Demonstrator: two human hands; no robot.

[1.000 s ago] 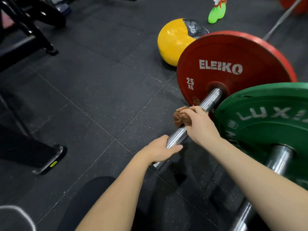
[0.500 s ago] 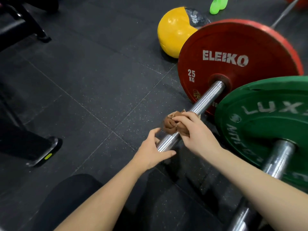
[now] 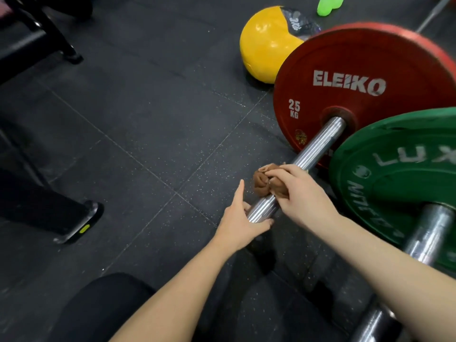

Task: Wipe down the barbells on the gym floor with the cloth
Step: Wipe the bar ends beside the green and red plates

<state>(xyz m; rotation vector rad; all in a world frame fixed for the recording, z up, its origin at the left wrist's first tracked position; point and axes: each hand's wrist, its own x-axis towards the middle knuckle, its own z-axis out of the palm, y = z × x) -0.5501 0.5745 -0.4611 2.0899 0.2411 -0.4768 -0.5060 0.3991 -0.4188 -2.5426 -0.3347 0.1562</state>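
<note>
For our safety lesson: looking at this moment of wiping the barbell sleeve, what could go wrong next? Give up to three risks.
1. The red plate is round and might roll; the left hand only loosely touches the end of the sleeve.
2. The right hand, gripping the cloth, is close to the green plate; a roll could pinch it.
3. The cloth is bunched, so parts of the sleeve may be missed.

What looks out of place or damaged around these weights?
Nothing serious. The white lettering on the red plate looks scuffed, and a yellow ball lies loose on the floor behind it. The right hand holds the brown cloth bunched on the barbell sleeve.
</note>
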